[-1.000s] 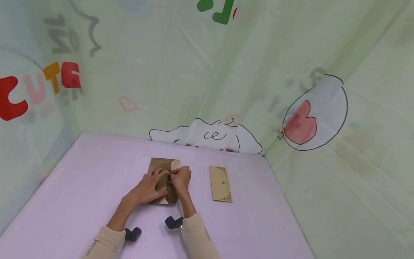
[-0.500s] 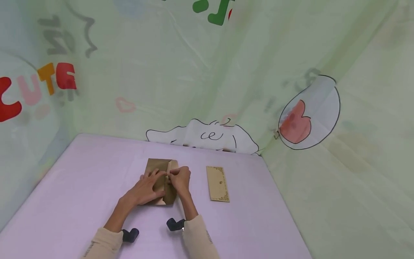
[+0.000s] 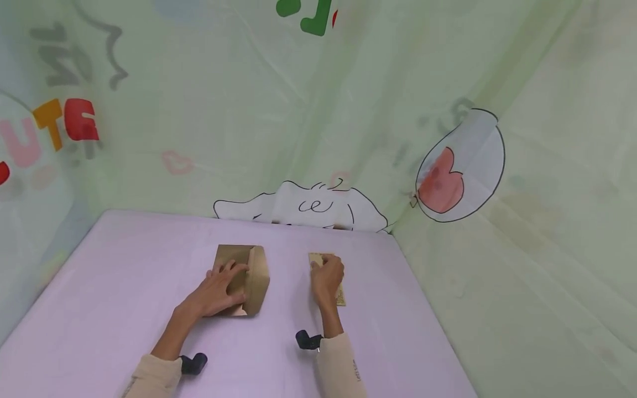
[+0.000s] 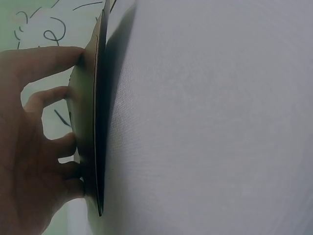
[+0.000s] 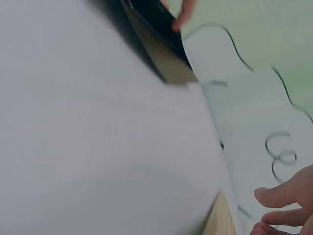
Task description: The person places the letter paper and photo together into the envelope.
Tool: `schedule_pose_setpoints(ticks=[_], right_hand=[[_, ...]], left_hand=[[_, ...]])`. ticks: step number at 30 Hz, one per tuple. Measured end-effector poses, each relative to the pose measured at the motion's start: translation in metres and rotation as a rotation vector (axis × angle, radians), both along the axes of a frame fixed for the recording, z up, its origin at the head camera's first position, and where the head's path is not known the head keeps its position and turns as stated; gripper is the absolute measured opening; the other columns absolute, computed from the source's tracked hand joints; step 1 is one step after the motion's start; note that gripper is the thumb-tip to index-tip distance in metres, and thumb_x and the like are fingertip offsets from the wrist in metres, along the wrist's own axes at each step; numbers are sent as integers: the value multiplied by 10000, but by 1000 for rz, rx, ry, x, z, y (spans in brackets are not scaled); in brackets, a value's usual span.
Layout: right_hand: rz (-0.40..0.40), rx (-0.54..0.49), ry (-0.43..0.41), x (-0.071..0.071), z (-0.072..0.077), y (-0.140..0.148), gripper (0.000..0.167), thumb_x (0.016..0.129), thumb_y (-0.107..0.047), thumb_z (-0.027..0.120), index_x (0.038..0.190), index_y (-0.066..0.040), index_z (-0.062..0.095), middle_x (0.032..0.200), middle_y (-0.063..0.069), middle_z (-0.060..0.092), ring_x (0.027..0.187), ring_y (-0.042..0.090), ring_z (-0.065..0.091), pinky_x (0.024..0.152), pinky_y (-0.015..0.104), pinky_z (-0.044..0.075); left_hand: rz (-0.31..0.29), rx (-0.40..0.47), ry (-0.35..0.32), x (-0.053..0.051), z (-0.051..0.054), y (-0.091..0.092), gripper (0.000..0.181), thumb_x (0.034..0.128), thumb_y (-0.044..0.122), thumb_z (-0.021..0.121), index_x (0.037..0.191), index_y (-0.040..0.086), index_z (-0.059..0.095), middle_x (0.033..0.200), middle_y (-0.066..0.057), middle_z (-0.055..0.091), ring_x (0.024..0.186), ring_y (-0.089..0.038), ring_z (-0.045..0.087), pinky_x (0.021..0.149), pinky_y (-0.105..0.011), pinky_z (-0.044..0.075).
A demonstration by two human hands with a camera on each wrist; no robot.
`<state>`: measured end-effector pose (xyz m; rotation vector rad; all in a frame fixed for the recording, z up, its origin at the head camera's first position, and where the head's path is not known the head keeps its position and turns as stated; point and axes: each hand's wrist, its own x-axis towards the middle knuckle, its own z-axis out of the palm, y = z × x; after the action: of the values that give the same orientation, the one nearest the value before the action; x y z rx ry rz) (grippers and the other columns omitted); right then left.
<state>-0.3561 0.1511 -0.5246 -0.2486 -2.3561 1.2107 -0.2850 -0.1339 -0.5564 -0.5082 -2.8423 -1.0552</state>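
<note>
On the table lies a gold-brown envelope (image 3: 259,279) with its flap side folded out to the right. My left hand (image 3: 211,294) presses on it, fingers spread; the left wrist view shows those fingers (image 4: 61,56) touching the envelope face (image 4: 87,115). Over the tan patterned card (image 3: 340,298), to the right, is my right hand (image 3: 327,278), hiding much of it. In the right wrist view this hand (image 5: 291,200) has loosely bent fingers with nothing between them, beside the card's corner (image 5: 221,220). The envelope (image 5: 173,68) there gapes around a dark inside.
A pale purple cloth (image 3: 378,331) covers the table. Light green curtains (image 3: 239,110) with drawings stand behind and at both sides. Black devices (image 3: 194,364) are strapped at both wrists, over light sleeves.
My right hand has left the envelope's edge and moved right to above the tan card. My left hand remains on the envelope. The head view has shifted slightly right.
</note>
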Motion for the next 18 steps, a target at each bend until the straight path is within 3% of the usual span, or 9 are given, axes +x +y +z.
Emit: schedule_pose_setpoints(ticks=[3, 5, 8, 11, 12, 15, 18], right_hand=[[-44, 39, 1, 3, -6, 26, 381, 882, 74, 779, 1216, 230, 685, 1204, 387, 696, 1209, 554, 629, 1083, 651, 475], [-64, 71, 19, 3, -12, 37, 371, 848, 77, 776, 1166, 246, 686, 1173, 411, 696, 1179, 590, 627, 1052, 676, 487], [-97, 130, 31, -10, -35, 54, 156, 780, 51, 747, 889, 157, 714, 865, 291, 692, 850, 450, 643, 727, 548, 549], [-108, 144, -8, -12, -40, 59, 98, 727, 48, 731, 723, 52, 633, 705, 143, 569, 706, 305, 488, 562, 433, 377], [-105, 138, -27, -12, -41, 59, 138, 722, 53, 721, 691, 17, 592, 689, 104, 516, 705, 271, 429, 566, 397, 318], [-95, 114, -79, 1, -25, 52, 214, 720, 95, 713, 672, 12, 521, 707, 116, 476, 751, 278, 417, 627, 388, 303], [-106, 97, -90, 5, -20, 49, 199, 707, 118, 684, 672, 20, 514, 728, 153, 502, 777, 299, 430, 653, 399, 323]], left_hand=[[-3, 8, 13, 1, 0, 2, 691, 956, 405, 784, 1559, 157, 553, 1645, -321, 457, 1538, -632, 355, 1179, -873, 251], [-1, 9, 19, 3, 1, 0, 685, 952, 384, 787, 1556, 157, 557, 1642, -324, 461, 1523, -635, 372, 1172, -878, 253], [-2, 8, 29, 3, 2, -2, 683, 945, 372, 790, 1551, 154, 562, 1635, -325, 468, 1515, -639, 380, 1159, -889, 254], [-8, 7, 32, 1, 2, -2, 690, 945, 381, 792, 1549, 143, 558, 1635, -335, 462, 1518, -647, 376, 1153, -899, 252], [-11, 5, 34, 1, 2, -2, 693, 945, 386, 794, 1548, 142, 557, 1634, -337, 461, 1516, -649, 379, 1149, -901, 254], [-10, 13, 21, 0, 0, 0, 699, 949, 387, 791, 1558, 142, 550, 1646, -339, 445, 1523, -639, 376, 1159, -901, 241], [-8, 19, 18, 1, -1, 1, 698, 950, 392, 788, 1559, 145, 551, 1647, -339, 444, 1525, -635, 373, 1154, -907, 236]])
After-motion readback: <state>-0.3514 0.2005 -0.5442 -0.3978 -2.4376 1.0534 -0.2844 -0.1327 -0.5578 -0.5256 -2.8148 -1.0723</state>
